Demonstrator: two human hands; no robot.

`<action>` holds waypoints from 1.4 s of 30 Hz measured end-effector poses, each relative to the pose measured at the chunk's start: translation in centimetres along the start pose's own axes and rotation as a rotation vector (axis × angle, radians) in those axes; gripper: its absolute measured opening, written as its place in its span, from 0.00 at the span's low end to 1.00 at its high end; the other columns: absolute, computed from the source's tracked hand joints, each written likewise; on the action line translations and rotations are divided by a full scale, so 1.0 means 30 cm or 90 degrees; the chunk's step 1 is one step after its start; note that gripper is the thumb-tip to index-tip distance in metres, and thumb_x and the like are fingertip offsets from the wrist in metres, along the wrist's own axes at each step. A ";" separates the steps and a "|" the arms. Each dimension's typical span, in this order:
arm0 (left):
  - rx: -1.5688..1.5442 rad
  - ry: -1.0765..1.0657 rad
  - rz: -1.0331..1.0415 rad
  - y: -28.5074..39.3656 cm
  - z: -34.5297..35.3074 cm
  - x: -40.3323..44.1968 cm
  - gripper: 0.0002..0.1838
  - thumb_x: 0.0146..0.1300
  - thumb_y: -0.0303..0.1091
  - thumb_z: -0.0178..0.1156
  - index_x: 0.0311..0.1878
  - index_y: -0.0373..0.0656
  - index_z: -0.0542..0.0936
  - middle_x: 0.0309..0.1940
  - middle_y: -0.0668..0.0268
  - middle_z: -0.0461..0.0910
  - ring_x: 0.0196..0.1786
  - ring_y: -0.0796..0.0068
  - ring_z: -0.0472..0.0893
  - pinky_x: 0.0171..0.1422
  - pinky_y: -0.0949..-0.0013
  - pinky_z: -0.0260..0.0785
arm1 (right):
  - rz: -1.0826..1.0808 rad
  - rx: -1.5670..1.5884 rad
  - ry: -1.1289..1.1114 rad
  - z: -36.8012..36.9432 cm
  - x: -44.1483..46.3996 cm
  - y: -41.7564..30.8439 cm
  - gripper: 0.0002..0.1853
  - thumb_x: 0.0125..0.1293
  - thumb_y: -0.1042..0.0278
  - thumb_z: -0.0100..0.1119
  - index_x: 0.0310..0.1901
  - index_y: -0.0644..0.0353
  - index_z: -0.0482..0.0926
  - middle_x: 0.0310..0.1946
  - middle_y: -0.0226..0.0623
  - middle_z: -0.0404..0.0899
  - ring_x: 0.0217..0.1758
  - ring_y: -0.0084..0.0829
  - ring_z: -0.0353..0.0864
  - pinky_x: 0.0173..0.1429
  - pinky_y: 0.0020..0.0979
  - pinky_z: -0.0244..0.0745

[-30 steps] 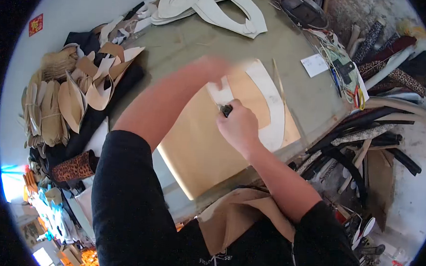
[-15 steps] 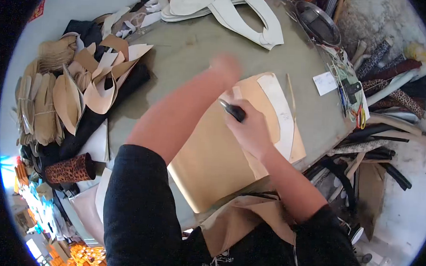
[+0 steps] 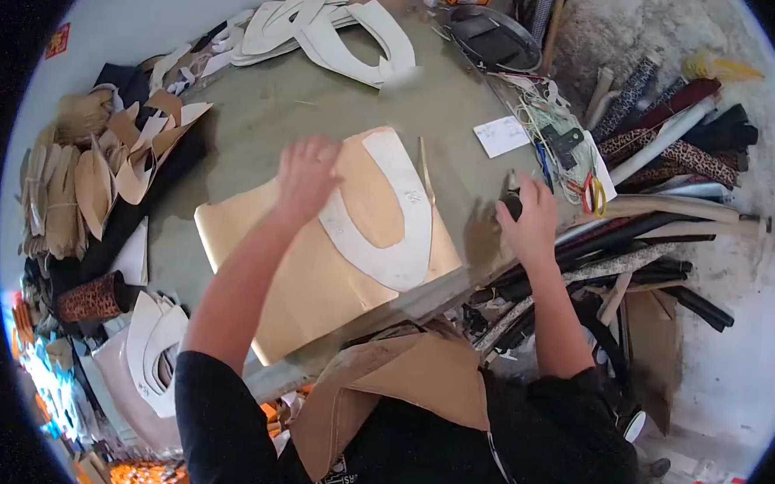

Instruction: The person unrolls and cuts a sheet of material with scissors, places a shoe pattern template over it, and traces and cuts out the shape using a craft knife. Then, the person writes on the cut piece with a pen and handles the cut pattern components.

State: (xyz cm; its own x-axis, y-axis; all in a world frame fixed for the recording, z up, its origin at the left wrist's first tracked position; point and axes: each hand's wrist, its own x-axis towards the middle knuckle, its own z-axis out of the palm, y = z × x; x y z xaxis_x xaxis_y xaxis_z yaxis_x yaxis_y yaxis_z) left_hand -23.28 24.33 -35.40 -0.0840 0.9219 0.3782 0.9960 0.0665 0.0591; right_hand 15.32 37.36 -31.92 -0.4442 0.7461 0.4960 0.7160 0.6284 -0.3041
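On the table lies a tan sheet, its left edge rolled over. A white U-shaped pattern piece rests on the sheet, curved end towards me. My left hand is over the sheet beside the pattern's left arm, somewhat blurred, fingers extended and apparently holding nothing. Whether it touches the pattern I cannot tell. Near the table's right edge, away from the sheet, my right hand is closed around a dark-handled tool with a short metal tip. Its exact kind is unclear.
More white pattern pieces are piled at the back. Cut tan pieces and bundles crowd the left. A narrow tan strip lies beside the sheet. White paper, tangled cords, scissors and a dark tray occupy the right; material rolls stand beyond.
My right hand has moved from over the sheet to the table's right edge with the tool. My left hand has drawn back towards the pattern's left arm. The camera view has shifted.
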 end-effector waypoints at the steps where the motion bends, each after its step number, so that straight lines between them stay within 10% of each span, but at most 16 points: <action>1: -0.094 -0.047 0.008 0.053 0.032 -0.019 0.36 0.60 0.52 0.73 0.71 0.54 0.75 0.70 0.59 0.73 0.71 0.53 0.71 0.73 0.43 0.62 | -0.098 -0.045 0.059 -0.015 0.015 -0.047 0.26 0.63 0.64 0.70 0.60 0.64 0.75 0.49 0.55 0.82 0.51 0.55 0.83 0.53 0.48 0.78; 4: -0.154 -0.149 0.093 0.315 -0.020 -0.042 0.40 0.62 0.64 0.67 0.76 0.62 0.73 0.80 0.57 0.63 0.81 0.50 0.61 0.83 0.39 0.51 | 0.206 0.153 -0.403 -0.053 -0.026 -0.161 0.25 0.68 0.45 0.64 0.46 0.66 0.81 0.36 0.53 0.85 0.41 0.55 0.86 0.47 0.49 0.80; 14: -0.164 -0.150 0.061 0.416 0.037 -0.102 0.41 0.61 0.68 0.65 0.76 0.65 0.74 0.81 0.57 0.61 0.83 0.50 0.59 0.86 0.40 0.46 | -0.200 0.431 -0.586 -0.091 -0.361 -0.197 0.10 0.72 0.58 0.60 0.41 0.56 0.79 0.31 0.47 0.81 0.38 0.55 0.83 0.41 0.51 0.78; 17: -0.156 -0.168 0.054 0.419 0.041 -0.102 0.41 0.61 0.68 0.65 0.77 0.66 0.73 0.83 0.58 0.59 0.85 0.54 0.55 0.87 0.43 0.43 | 0.036 0.369 -0.745 -0.063 -0.439 -0.057 0.11 0.72 0.58 0.60 0.45 0.56 0.81 0.36 0.52 0.83 0.42 0.58 0.84 0.44 0.53 0.78; 21: -0.160 -0.165 0.057 0.419 0.046 -0.112 0.41 0.63 0.67 0.64 0.77 0.64 0.73 0.83 0.58 0.59 0.85 0.54 0.55 0.87 0.42 0.43 | -0.052 0.283 -0.778 -0.069 -0.653 0.120 0.12 0.73 0.58 0.57 0.45 0.57 0.82 0.36 0.55 0.82 0.44 0.59 0.84 0.46 0.54 0.78; 23: -0.151 -0.155 0.056 0.418 0.054 -0.111 0.38 0.66 0.65 0.62 0.77 0.64 0.73 0.83 0.58 0.59 0.85 0.54 0.55 0.87 0.42 0.43 | -0.092 -0.198 -1.059 -0.099 -0.669 0.201 0.12 0.74 0.59 0.56 0.47 0.57 0.83 0.39 0.53 0.85 0.43 0.57 0.86 0.47 0.55 0.79; 25: -0.149 -0.141 0.052 0.421 0.062 -0.111 0.37 0.67 0.64 0.61 0.77 0.63 0.73 0.82 0.58 0.60 0.85 0.54 0.55 0.87 0.42 0.43 | -0.006 -0.125 -0.827 -0.126 -0.620 0.224 0.15 0.71 0.60 0.58 0.50 0.60 0.84 0.41 0.51 0.88 0.41 0.55 0.87 0.47 0.53 0.81; 28: -0.160 -0.135 0.043 0.420 0.066 -0.116 0.33 0.70 0.61 0.60 0.75 0.61 0.74 0.82 0.57 0.61 0.85 0.53 0.56 0.87 0.42 0.43 | 0.510 0.636 -0.545 -0.202 -0.379 -0.027 0.12 0.75 0.68 0.58 0.53 0.64 0.84 0.47 0.45 0.88 0.48 0.40 0.90 0.52 0.44 0.87; 31: -0.187 -0.125 0.037 0.407 0.073 -0.108 0.31 0.71 0.58 0.59 0.73 0.58 0.76 0.80 0.56 0.63 0.85 0.52 0.56 0.87 0.40 0.44 | 0.719 1.002 -0.418 -0.103 -0.314 -0.187 0.19 0.74 0.69 0.62 0.62 0.65 0.75 0.53 0.47 0.84 0.52 0.41 0.87 0.62 0.40 0.83; 42: -0.087 -0.028 -0.071 0.331 0.095 -0.098 0.34 0.69 0.52 0.61 0.75 0.47 0.73 0.75 0.59 0.69 0.81 0.50 0.62 0.82 0.35 0.50 | 0.721 1.077 -0.496 0.150 -0.300 -0.268 0.06 0.72 0.64 0.62 0.43 0.56 0.80 0.37 0.33 0.82 0.38 0.28 0.81 0.44 0.32 0.77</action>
State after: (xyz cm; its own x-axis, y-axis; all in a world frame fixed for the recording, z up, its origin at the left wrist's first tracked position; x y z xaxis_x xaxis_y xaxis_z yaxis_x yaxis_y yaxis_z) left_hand -13.06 23.36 -38.57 -0.1900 0.9277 0.3213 0.9669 0.1200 0.2254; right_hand 11.14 26.59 -37.62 -0.6728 0.4778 -0.5649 -0.0691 -0.8008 -0.5950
